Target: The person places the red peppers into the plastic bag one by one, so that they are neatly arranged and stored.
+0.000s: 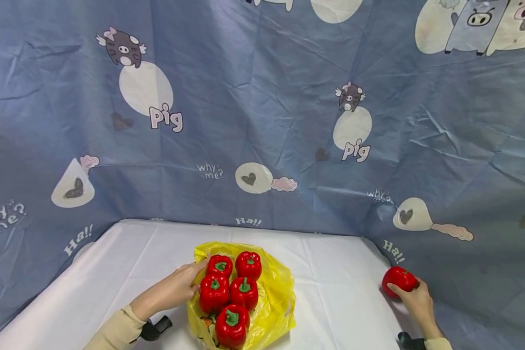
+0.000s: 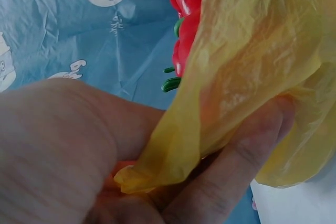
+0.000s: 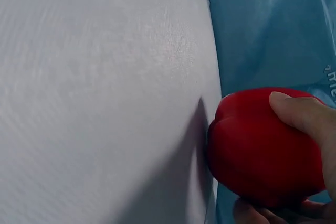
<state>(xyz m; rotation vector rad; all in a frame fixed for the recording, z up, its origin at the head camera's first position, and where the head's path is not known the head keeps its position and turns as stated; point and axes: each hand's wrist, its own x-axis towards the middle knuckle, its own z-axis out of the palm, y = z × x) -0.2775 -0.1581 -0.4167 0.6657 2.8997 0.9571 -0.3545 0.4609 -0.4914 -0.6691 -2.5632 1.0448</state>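
My left hand (image 1: 180,286) pinches the left edge of a yellow plastic bag (image 1: 276,291); in the left wrist view the thin film (image 2: 231,77) bunches between thumb and fingers. Several red bell peppers with green stems sit in the open bag, among them a front one (image 1: 233,326) and a back right one (image 1: 248,266). Far to the right, my right hand (image 1: 417,302) grips another red bell pepper (image 1: 398,282) at the table's right edge. In the right wrist view the thumb lies across this pepper (image 3: 262,145), with fingertips curled beneath it.
A white cloth covers the table (image 1: 332,282), its right edge running beside the held pepper. Blue fabric (image 1: 262,121) printed with cartoon pigs hangs behind and along both sides. Dark wrist straps (image 1: 155,329) show at both wrists.
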